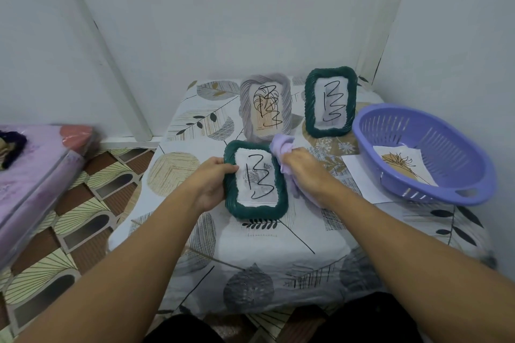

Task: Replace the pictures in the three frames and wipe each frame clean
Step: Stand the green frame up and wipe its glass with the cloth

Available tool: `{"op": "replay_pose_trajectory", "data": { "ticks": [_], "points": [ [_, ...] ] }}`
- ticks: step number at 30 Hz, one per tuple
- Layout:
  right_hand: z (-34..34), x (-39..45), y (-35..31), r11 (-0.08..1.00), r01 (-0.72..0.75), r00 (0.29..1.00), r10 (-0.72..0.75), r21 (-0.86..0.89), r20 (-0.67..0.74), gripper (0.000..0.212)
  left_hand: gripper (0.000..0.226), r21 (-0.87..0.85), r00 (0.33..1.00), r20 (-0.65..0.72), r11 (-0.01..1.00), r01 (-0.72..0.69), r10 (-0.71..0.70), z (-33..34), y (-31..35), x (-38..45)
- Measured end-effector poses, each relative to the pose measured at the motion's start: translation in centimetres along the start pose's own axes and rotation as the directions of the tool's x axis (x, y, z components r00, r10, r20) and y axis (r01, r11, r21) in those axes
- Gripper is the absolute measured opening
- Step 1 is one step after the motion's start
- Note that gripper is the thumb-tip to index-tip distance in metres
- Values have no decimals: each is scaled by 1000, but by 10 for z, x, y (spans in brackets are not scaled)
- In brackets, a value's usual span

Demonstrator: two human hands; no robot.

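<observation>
We see the left hand (214, 181) gripping the left edge of the near green frame (255, 179), thumb curled onto its front, as it lies on the patterned table (250, 253). The right hand (305, 172) clutches a lilac cloth (284, 147) at that frame's right edge, fingers closed around it. Behind stand a grey frame (264, 107) and a 2nd green frame (330, 101), both scribbled with black marker. A picture (401, 164) lies in the purple basket (423, 153) at right.

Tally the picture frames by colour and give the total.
Green frames: 2, one held by the left hand at, one standing at
Grey frames: 1, standing at
Total: 3
</observation>
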State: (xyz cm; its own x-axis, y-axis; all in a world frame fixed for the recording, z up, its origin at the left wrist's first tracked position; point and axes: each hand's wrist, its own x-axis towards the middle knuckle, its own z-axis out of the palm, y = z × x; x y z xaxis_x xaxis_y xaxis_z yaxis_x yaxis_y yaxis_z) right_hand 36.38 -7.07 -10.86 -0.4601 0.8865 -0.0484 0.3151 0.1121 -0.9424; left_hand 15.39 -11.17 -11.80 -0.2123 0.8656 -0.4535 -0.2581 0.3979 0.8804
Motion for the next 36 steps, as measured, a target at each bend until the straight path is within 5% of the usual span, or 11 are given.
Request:
{"op": "replay_pose_trajectory", "data": {
  "ticks": [5, 11, 17, 23, 27, 32, 36],
  "points": [
    [1, 7, 7, 926, 186, 980, -199, -329, -4, 19, 17, -43, 995, -55, 996, -83, 81, -6, 0, -1],
    [8, 10, 8, 868, 286, 918, -370, -405, -144, 8, 18, -23, 993, -23, 993, -116, 115, -7, 0, -3],
    [13, 11, 5, 917, 237, 968, -250, -320, 2, 32, 25, -64, 993, 22, 991, -118, 120, -11, -4, -5],
    [16, 22, 18, 738, 389, 897, -439, -552, 45, 20, 29, -79, 990, 48, 989, -126, 130, -10, -3, -6],
    [16, 22, 16, 812, 337, 912, -407, -476, -47, 24, 31, -65, 990, 58, 990, -129, 132, -10, -1, -7],
    [15, 15, -1, 890, 210, 974, -225, -406, 10, 64, 30, -29, 992, 36, 992, -120, 121, -13, -4, -4],
    [14, 22, -9, 751, 196, 942, -323, -631, -92, 43, 29, -28, 992, 36, 992, -121, 122, -13, -4, -3]
  ]
}}
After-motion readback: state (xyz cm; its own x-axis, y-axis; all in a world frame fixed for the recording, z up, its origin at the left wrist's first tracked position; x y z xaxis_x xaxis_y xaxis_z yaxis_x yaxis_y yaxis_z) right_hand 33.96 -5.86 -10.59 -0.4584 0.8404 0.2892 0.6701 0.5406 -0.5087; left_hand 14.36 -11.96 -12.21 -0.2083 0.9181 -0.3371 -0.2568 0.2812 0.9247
